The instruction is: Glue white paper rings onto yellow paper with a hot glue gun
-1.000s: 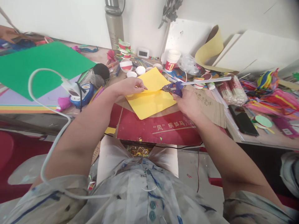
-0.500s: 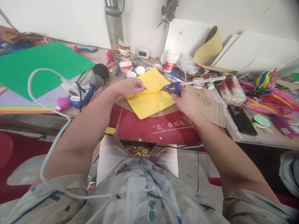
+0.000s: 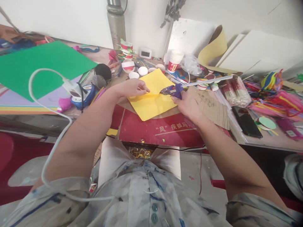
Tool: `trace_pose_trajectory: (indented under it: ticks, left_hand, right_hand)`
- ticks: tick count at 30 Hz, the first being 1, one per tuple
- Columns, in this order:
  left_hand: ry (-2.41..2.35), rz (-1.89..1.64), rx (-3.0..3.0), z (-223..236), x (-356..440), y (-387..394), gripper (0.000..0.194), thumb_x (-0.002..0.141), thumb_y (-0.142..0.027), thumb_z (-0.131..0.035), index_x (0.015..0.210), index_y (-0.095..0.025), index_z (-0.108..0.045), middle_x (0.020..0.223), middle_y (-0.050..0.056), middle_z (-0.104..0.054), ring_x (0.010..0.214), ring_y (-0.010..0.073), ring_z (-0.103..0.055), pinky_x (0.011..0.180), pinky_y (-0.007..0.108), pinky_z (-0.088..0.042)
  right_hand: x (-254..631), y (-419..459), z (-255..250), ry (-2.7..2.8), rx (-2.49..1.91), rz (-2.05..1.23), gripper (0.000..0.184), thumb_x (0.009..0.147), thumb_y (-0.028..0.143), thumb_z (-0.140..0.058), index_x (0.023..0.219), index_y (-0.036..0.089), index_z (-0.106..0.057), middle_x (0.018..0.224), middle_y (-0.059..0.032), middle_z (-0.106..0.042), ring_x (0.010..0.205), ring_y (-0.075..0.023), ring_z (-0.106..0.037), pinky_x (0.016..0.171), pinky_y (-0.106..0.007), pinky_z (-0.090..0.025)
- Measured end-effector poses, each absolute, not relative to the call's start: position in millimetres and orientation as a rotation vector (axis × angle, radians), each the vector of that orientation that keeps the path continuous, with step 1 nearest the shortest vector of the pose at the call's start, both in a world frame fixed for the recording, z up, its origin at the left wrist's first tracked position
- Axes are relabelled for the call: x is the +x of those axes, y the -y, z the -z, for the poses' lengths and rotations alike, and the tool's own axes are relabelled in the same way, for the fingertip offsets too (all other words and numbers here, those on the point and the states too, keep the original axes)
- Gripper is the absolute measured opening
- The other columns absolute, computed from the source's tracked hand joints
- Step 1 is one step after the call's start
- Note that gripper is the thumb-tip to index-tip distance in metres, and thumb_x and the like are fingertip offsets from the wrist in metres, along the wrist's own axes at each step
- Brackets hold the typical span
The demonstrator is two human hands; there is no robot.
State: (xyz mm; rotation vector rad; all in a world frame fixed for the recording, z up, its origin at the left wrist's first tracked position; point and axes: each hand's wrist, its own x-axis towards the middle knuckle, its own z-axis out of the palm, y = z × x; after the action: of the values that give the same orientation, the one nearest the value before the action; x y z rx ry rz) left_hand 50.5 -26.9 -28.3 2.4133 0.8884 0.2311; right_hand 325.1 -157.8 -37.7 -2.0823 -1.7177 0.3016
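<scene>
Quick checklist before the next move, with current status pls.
1. Right hand gripping the hot glue gun: ok, wrapped around it.
2. Clear glue stick loaded: ok, a long length sticks out of the gun's rear.
3. Left hand at the yellow paper: ok, fingertips at its raised line; firmness of hold can't be judged.
4. Left fingertips clear of the nozzle: ok, a visible gap between them.
5. Yellow paper lying fully flat: not ok, a raised line crosses its middle.
6. Gun hot and feeding glue: cannot tell, no bead visible at this size.
</scene>
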Motion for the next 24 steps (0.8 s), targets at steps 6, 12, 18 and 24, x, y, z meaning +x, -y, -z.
trace_pose_trajectory:
  ticks: [6, 12, 18, 24]
  left_hand:
    - [-0.827, -0.207, 2.516, 31, 50, 23, 0.032, 0.089, -0.046, -0.066, 0.102, -0.021, -0.081, 0.128, 0.005, -0.081, 0.111, 0.0215, -0.073, 0.093, 0.03, -0.051]
    - [-0.834, -0.18, 2.626, 31, 53, 23, 0.03, 0.087, -0.041, -0.066, 0.095, -0.018, -0.083, 0.105, 0.007, -0.081, 0.097, 0.0207, -0.072, 0.086, 0.029, -0.049]
    - [-0.873, -0.155, 2.606, 36, 52, 20, 0.035, 0.089, -0.042, -0.063, 0.102, -0.019, -0.086, 0.104, 0.005, -0.083, 0.096, 0.0196, -0.073, 0.084, 0.026, -0.048]
    - [-0.841, -0.186, 2.565, 35, 53, 22, 0.036, 0.089, -0.044, -0.065, 0.1, -0.017, -0.087, 0.1, 0.006, -0.084, 0.092, 0.0192, -0.073, 0.078, 0.026, -0.047]
  right_hand:
    - [324, 167, 30, 1.682, -2.193, -0.205, 0.029, 0.102, 0.032, -0.063, 0.125, 0.017, -0.072, 0.118, -0.0239, -0.079, 0.116, -0.0444, -0.075, 0.098, -0.058, -0.056]
    - [321, 192, 27, 1.718, -2.028, -0.195, 0.038, 0.101, 0.032, -0.059, 0.134, 0.017, -0.071, 0.12, -0.0217, -0.08, 0.119, -0.0437, -0.074, 0.099, -0.056, -0.056]
    - [295, 210, 22, 1.827, -1.861, -0.368, 0.043, 0.1, 0.029, -0.057, 0.138, 0.015, -0.07, 0.127, -0.0193, -0.079, 0.122, -0.0402, -0.074, 0.104, -0.053, -0.056]
    - [276, 206, 21, 1.941, -1.883, -0.316, 0.042, 0.1, 0.026, -0.057, 0.136, 0.01, -0.069, 0.127, -0.0231, -0.078, 0.127, -0.0422, -0.071, 0.107, -0.054, -0.055]
